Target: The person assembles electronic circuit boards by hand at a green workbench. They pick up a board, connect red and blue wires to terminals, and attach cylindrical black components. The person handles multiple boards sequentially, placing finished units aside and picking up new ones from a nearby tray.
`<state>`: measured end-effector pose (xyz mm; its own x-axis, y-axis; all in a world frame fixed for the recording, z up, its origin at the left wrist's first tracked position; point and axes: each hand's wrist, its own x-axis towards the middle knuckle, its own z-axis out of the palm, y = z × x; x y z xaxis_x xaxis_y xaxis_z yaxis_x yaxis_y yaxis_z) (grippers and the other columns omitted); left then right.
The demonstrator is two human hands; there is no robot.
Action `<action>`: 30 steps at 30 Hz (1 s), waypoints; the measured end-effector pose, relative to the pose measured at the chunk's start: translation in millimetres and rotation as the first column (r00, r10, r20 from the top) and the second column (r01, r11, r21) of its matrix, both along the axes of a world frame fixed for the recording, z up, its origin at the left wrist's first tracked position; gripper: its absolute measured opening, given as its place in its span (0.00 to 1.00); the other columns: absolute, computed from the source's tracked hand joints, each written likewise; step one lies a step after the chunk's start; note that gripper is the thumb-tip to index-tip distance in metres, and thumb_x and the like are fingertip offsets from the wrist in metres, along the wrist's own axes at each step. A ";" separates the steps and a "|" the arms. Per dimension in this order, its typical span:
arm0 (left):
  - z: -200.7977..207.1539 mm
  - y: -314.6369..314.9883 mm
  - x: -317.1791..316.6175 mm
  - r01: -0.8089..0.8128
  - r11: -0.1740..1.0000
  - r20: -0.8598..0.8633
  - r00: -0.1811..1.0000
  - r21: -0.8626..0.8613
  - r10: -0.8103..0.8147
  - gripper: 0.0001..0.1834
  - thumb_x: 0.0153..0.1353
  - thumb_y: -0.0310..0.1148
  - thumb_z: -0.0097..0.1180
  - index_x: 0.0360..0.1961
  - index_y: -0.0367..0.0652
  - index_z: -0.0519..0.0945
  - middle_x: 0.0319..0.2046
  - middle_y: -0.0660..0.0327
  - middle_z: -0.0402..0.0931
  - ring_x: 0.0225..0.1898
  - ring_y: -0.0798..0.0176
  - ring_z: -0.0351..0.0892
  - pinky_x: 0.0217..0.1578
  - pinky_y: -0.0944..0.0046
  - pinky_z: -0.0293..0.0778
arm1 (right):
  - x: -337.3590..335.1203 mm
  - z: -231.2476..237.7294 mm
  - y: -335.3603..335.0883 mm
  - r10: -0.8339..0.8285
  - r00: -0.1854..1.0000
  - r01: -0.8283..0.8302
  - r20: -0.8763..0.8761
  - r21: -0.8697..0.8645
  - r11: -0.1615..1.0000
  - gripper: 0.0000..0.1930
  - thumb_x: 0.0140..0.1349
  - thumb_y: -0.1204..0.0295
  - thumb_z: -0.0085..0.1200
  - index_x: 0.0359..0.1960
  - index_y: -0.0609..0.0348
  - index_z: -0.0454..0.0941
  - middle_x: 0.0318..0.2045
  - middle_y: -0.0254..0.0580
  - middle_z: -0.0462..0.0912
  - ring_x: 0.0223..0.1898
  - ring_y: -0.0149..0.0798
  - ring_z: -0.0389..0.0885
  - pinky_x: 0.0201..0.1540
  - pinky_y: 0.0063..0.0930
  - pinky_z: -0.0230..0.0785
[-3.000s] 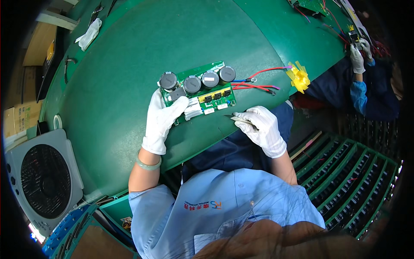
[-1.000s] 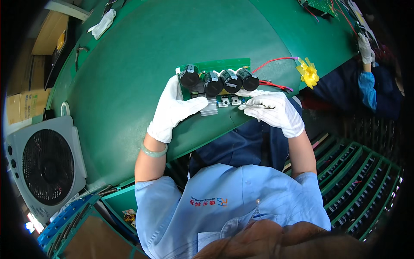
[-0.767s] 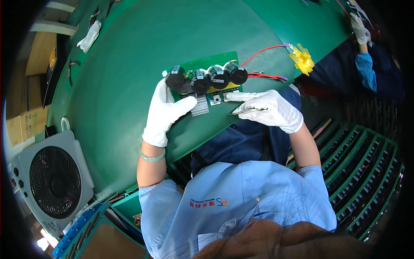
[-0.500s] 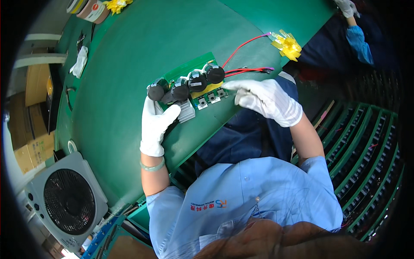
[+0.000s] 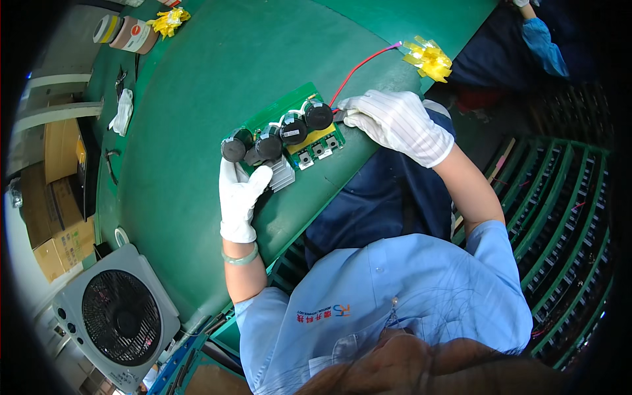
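Observation:
A green circuit board (image 5: 280,108) lies tilted on the green work table, with several black cylindrical capacitors (image 5: 293,131) along it. My left hand (image 5: 241,201), in a white glove, grips the board's left end. Its thumb rests by the grey finned heat sink (image 5: 282,174), and its other fingers are partly hidden behind the board. At the right end, my gloved right hand (image 5: 398,126) is closed over the wires where they leave the board, covering most of them. One red wire (image 5: 353,71) runs free toward the far right. A small dark piece shows at the right fingertips.
Yellow tape strips (image 5: 429,59) hang at the table's right edge, others (image 5: 169,22) at the far left near jars (image 5: 133,35). A grey box fan (image 5: 122,316) stands at lower left. Green racks (image 5: 559,224) are on the right. Another person's blue sleeve (image 5: 544,47) shows at far right.
My right hand has shifted up to the board's right end and closed over the lower wires, which showed before. The left hand keeps its grip. The whole view has shifted slightly.

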<state>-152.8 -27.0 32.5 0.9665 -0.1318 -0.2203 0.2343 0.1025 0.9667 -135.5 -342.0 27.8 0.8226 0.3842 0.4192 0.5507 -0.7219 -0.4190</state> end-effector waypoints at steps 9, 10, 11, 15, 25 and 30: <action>-4.5 3.5 -0.7 0.009 1.000 0.041 0.999 0.013 -0.010 0.49 0.46 0.27 0.75 0.67 0.31 0.60 0.61 0.52 0.66 0.64 0.57 0.65 0.67 0.57 0.60 | 8.9 6.3 -2.6 0.060 0.998 -0.060 -0.003 -0.058 0.997 0.07 0.60 0.63 0.60 0.33 0.50 0.79 0.24 0.34 0.78 0.26 0.40 0.80 0.26 0.34 0.71; -5.1 4.0 -0.4 0.014 1.000 0.049 0.999 0.017 -0.015 0.48 0.46 0.27 0.75 0.67 0.32 0.60 0.61 0.52 0.66 0.64 0.57 0.65 0.67 0.57 0.60 | 9.3 7.2 -3.0 0.060 0.998 -0.060 0.004 -0.063 0.996 0.07 0.60 0.63 0.60 0.34 0.50 0.79 0.24 0.34 0.78 0.26 0.40 0.80 0.26 0.34 0.71; -5.3 4.3 -0.3 0.019 1.000 0.057 0.998 0.021 -0.020 0.48 0.46 0.27 0.75 0.66 0.32 0.61 0.61 0.52 0.66 0.64 0.57 0.65 0.67 0.57 0.60 | 9.7 8.0 -3.3 0.060 0.998 -0.060 0.010 -0.068 0.996 0.07 0.60 0.63 0.60 0.34 0.50 0.80 0.24 0.34 0.78 0.26 0.40 0.80 0.26 0.33 0.71; -0.5 0.7 -1.3 0.016 1.000 0.051 0.999 0.006 -0.017 0.47 0.46 0.27 0.75 0.66 0.32 0.61 0.61 0.54 0.67 0.63 0.58 0.66 0.68 0.57 0.59 | 12.5 9.4 -3.2 0.073 0.997 -0.072 0.012 -0.078 0.994 0.07 0.59 0.64 0.61 0.34 0.50 0.81 0.23 0.34 0.78 0.25 0.40 0.80 0.26 0.33 0.71; -1.1 1.6 -4.5 0.019 0.999 0.072 0.997 0.027 -0.021 0.46 0.45 0.29 0.77 0.63 0.34 0.63 0.58 0.56 0.68 0.61 0.60 0.67 0.66 0.59 0.60 | 19.1 13.4 -3.4 0.154 0.987 -0.157 -0.044 -0.085 0.984 0.08 0.58 0.64 0.62 0.34 0.52 0.81 0.23 0.36 0.78 0.25 0.41 0.80 0.26 0.34 0.71; 1.3 -1.2 -4.1 0.025 0.999 0.087 0.996 0.032 -0.028 0.46 0.45 0.28 0.77 0.63 0.34 0.63 0.58 0.57 0.69 0.60 0.61 0.67 0.65 0.59 0.60 | 23.4 14.4 -4.4 0.223 0.967 -0.229 -0.124 -0.044 0.972 0.08 0.59 0.63 0.61 0.31 0.53 0.80 0.23 0.38 0.79 0.25 0.45 0.80 0.26 0.37 0.70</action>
